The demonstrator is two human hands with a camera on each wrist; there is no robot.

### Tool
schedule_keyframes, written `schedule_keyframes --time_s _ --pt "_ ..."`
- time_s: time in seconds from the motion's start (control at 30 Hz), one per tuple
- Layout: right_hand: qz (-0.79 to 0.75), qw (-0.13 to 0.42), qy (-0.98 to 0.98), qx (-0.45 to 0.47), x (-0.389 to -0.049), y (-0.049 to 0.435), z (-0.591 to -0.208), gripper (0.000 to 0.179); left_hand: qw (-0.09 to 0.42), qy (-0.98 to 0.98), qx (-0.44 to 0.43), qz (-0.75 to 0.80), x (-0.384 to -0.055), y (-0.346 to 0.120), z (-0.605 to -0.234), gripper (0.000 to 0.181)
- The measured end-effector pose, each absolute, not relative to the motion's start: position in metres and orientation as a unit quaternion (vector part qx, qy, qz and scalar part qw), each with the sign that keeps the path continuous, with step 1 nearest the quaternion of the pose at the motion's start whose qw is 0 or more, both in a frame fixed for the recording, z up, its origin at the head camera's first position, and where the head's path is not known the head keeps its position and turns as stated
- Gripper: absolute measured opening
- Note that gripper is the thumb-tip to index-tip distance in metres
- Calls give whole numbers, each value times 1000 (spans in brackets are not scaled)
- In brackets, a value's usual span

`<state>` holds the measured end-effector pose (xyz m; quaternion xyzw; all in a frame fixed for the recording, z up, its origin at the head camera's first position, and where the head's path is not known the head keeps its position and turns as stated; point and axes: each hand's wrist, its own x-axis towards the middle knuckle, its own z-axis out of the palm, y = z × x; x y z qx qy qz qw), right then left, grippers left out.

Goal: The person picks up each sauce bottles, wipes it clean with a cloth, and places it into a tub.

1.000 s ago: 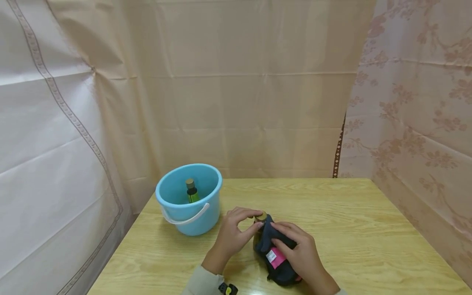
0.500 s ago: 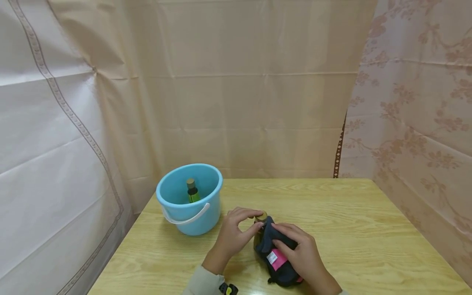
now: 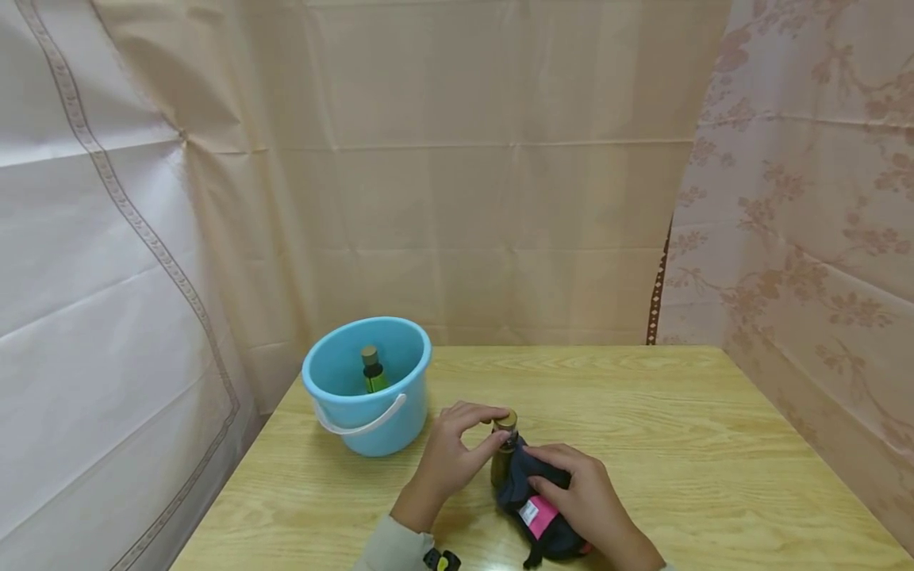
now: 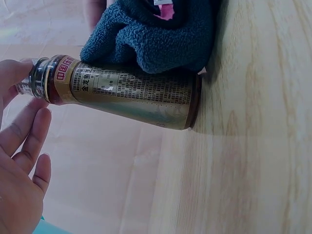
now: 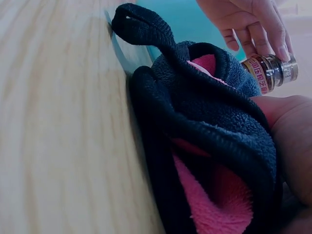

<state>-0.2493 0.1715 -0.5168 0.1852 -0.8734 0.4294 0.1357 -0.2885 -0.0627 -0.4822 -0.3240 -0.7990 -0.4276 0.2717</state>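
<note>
A glass bottle [image 3: 500, 469] with a gold cap and a gold label [image 4: 141, 100] printed in Chinese stands upright on the wooden table. My left hand [image 3: 448, 460] pinches it at the cap and neck between thumb and fingers. Against its right side lies a bunched dark blue cloth [image 3: 520, 480], fuzzy, with black edging, a hanging loop and pink patches [image 5: 214, 200]. My right hand [image 3: 587, 490] grips the cloth with thumb and fingers, pressing it to the bottle. Part of the bottle's body is hidden behind the cloth.
A light blue bucket [image 3: 389, 432] with a white handle stands left of my hands. Inside it is another bottle [image 3: 373, 373] with a green label. The table [image 3: 664, 444] stretches to the right, and curtains [image 3: 485, 198] hang behind and on both sides.
My right hand and the cloth have slid down the bottle, baring more of its neck and upper body. My left hand has kept its place at the cap.
</note>
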Motion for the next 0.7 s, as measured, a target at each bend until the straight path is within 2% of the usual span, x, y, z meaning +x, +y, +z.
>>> schedule_keyframes --time_s 0.7 --pt "419 87 -890 156 -249 172 -515 40 262 -800 -320 -435 -289 -63 -483 26"
